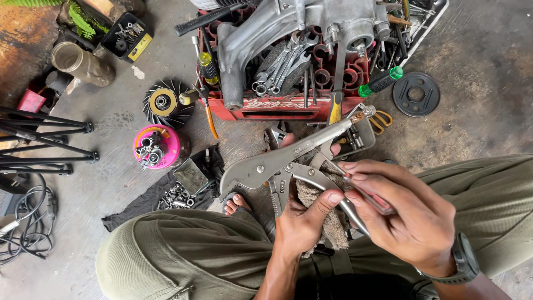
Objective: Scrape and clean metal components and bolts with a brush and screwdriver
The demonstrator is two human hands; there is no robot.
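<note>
My left hand (304, 218) grips silver locking pliers (266, 164) together with a grey-brown rag (328, 222) bunched around the lower handle. The pliers' jaws point left, and the adjusting screw end points up to the right. My right hand (401, 211) pinches a slim tool with a reddish handle (373, 199) against the pliers' handle near the rag. Both hands are held over my lap, between my knees in olive trousers.
A red crate (277, 105) ahead holds an engine casing (288, 22) and several wrenches. On the concrete floor lie a pink tub of parts (158, 147), a finned fan wheel (164, 103), a black cloth with bolts (177, 194), a black disc (416, 93), tripod legs (44, 139) and cables (25, 222).
</note>
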